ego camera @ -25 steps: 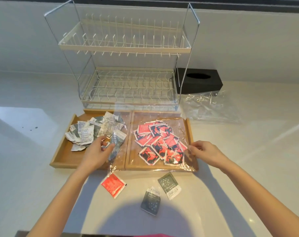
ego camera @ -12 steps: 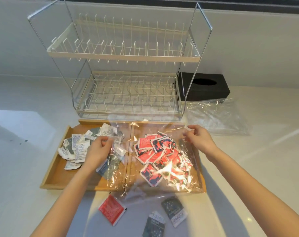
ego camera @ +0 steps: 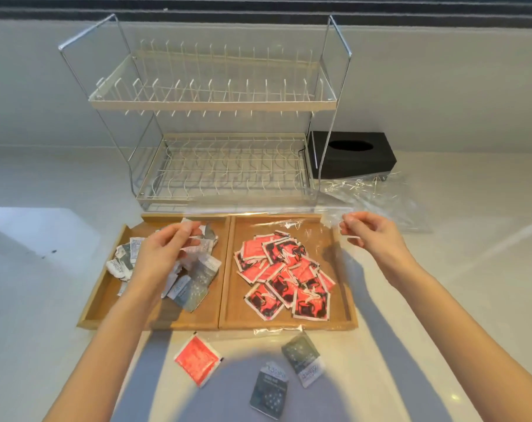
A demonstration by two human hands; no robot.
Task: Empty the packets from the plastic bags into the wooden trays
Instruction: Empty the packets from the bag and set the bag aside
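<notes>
Overhead, a clear plastic bag (ego camera: 277,226) is stretched above the right wooden tray (ego camera: 347,318), its far corners pinched by the left hand (ego camera: 164,254) and the right hand (ego camera: 371,233). Red packets (ego camera: 284,275) lie heaped in that tray; grey-and-white packets (ego camera: 194,281) fill the left wooden tray (ego camera: 97,312). Their print is too small to read. Near the front edge of the pale bench (ego camera: 441,300) lie one red packet (ego camera: 197,360) and two grey ones. Behind stand a wire dish rack (ego camera: 213,105), a black tissue box (ego camera: 350,158) and another empty bag (ego camera: 386,202).
</notes>
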